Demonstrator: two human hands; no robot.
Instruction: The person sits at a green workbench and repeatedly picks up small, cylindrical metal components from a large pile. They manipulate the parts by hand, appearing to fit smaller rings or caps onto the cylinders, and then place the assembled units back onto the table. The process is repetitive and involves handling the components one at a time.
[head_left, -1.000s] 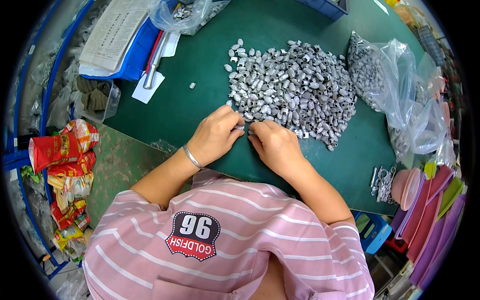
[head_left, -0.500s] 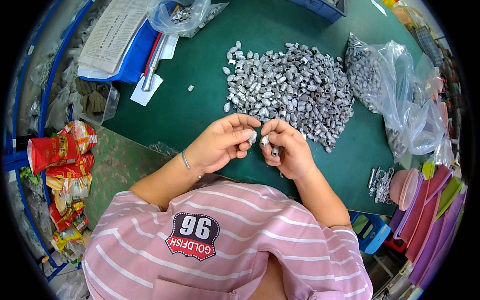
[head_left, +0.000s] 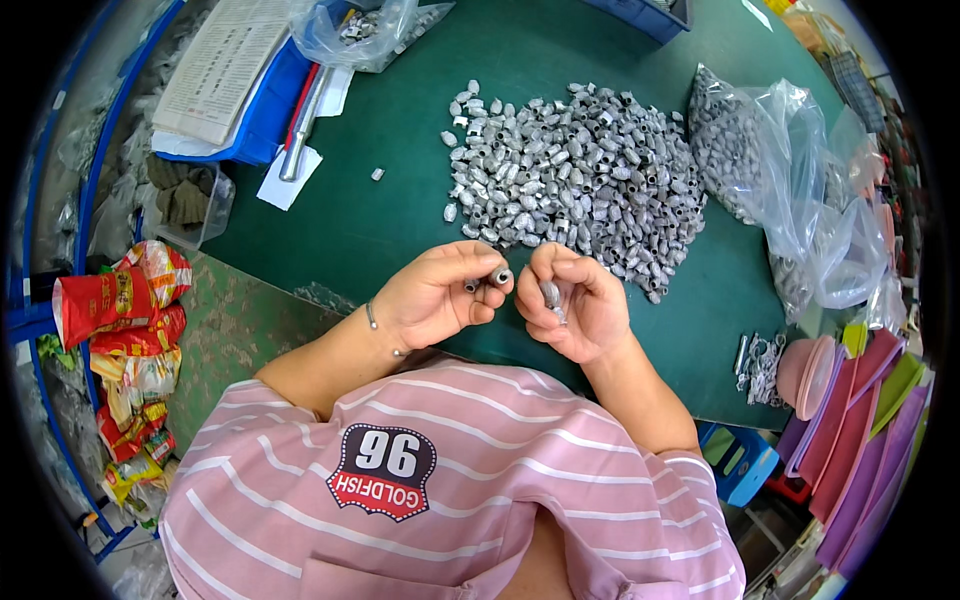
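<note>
My left hand [head_left: 440,290], with a thin bangle at the wrist, pinches a small hollow metal piece [head_left: 501,275] between thumb and forefinger. A second such piece shows darkly among its fingers. Just beside it, my right hand [head_left: 580,305] is closed on another grey metal piece [head_left: 550,293], held against the fingers. The hands are slightly apart, above the table's near edge. Right beyond them spreads a big heap of the same barrel-shaped grey metal pieces [head_left: 580,180]. One loose piece [head_left: 377,174] lies alone to the left.
Clear plastic bags [head_left: 795,170] of metal pieces stand at the right, beside small metal hooks or clips [head_left: 764,370]. At the left are a blue bin [head_left: 265,125] with papers, a metal-tipped tool [head_left: 297,150] and a clear box [head_left: 215,215]. A blue crate [head_left: 650,15] sits at the far edge.
My left hand has turned its metal piece so the hollow end shows. The right hand has opened its palm upward slightly, with a piece now lying against its fingers.
</note>
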